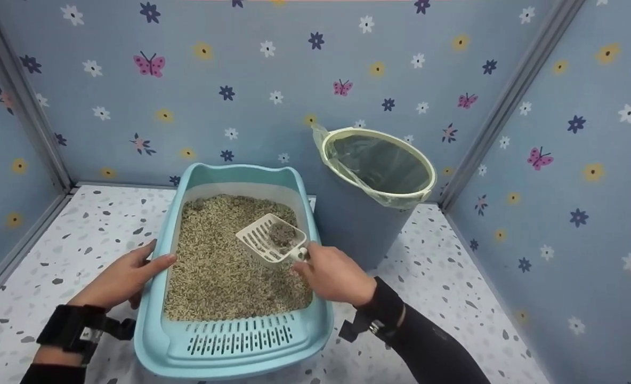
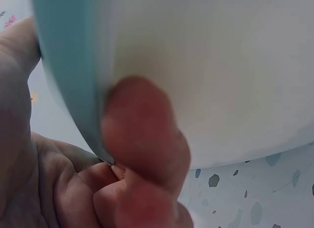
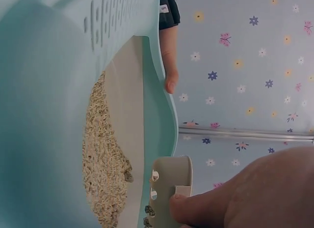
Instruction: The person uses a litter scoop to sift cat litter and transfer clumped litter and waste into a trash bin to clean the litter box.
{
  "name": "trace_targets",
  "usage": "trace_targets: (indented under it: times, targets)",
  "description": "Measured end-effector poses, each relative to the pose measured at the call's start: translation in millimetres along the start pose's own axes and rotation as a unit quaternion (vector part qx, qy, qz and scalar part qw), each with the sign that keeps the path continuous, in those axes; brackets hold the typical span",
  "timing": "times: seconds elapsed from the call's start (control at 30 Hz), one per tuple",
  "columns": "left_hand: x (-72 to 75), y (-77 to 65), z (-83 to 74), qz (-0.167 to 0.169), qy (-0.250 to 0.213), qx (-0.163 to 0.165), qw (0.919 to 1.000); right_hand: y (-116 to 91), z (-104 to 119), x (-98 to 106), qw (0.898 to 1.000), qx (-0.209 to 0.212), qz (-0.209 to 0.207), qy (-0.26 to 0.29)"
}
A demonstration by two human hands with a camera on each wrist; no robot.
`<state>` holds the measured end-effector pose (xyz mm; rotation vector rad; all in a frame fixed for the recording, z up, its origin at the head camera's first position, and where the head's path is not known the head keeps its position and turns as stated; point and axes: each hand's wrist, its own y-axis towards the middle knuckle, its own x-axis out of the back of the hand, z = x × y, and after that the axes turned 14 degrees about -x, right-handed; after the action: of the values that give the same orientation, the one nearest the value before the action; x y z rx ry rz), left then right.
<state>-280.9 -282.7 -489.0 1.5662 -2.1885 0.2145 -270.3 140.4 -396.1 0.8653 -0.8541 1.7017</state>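
A light blue litter box with a slotted front ledge holds tan pellet litter. At its left side my left hand grips the rim, thumb on top; in the left wrist view its fingers curl beneath the edge. Over the right half of the litter, my right hand holds a cream slotted litter scoop by its handle. A dark clump of litter lies in the scoop, toward the handle side. The right wrist view shows the thumb pressed on the scoop.
A tall blue-grey bin with a cream rim and a pale green bag stands right behind the box. Flowered wall panels close in the back and both sides. The surface below is white with grey speckles.
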Motion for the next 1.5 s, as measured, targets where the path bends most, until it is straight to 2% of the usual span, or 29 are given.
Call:
trace_targets:
  times: [0.33,0.57,0.87,1.2,1.5]
  targets:
    - [1.0,-0.4,0.6,-0.002,0.008,0.005,1.0000,-0.5,16.7,44.0,0.998,0.019,-0.021,-0.049]
    - [0.1,1.9,0.8,0.000,0.015,0.001,0.9999,-2.1,27.8,91.0,0.996,0.034,-0.041,-0.069]
    - [0.0,1.5,-0.8,0.000,0.019,0.009,0.9998,0.0,35.8,155.8,0.996,-0.017,-0.051,-0.066]
    - [0.3,1.2,-0.9,0.000,0.012,0.001,0.9999,13.0,13.4,195.8,0.992,-0.052,-0.100,-0.057]
    - [0.2,-0.5,-2.8,-0.001,0.011,-0.004,0.9999,34.7,-21.0,210.3,0.986,-0.111,-0.114,-0.057]
